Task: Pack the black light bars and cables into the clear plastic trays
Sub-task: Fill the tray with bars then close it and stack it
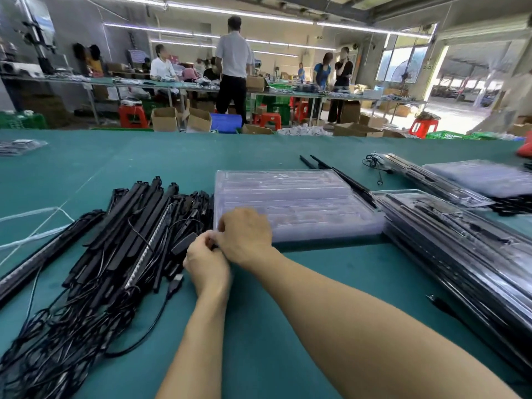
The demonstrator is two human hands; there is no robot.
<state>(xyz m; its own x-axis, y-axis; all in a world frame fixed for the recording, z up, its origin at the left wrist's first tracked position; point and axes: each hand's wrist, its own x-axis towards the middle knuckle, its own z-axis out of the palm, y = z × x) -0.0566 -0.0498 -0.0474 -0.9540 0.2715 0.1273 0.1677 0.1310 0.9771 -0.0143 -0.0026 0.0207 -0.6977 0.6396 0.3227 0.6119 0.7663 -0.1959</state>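
A stack of empty clear plastic trays (296, 203) lies on the green table in front of me. Both my hands meet at its near left corner. My right hand (244, 234) has its fingers curled over that corner and pinches the tray edge. My left hand (205, 264) pinches the same edge from below, just beside a black controller box. A heap of black light bars (129, 231) lies to the left, their tangled black cables (57, 335) trailing toward me.
Packed trays holding black bars (460, 254) are stacked at the right, more of them (483, 180) behind. Two loose bars (339, 177) lie behind the empty trays. White cord (34, 226) crosses the table's left. People work at benches beyond.
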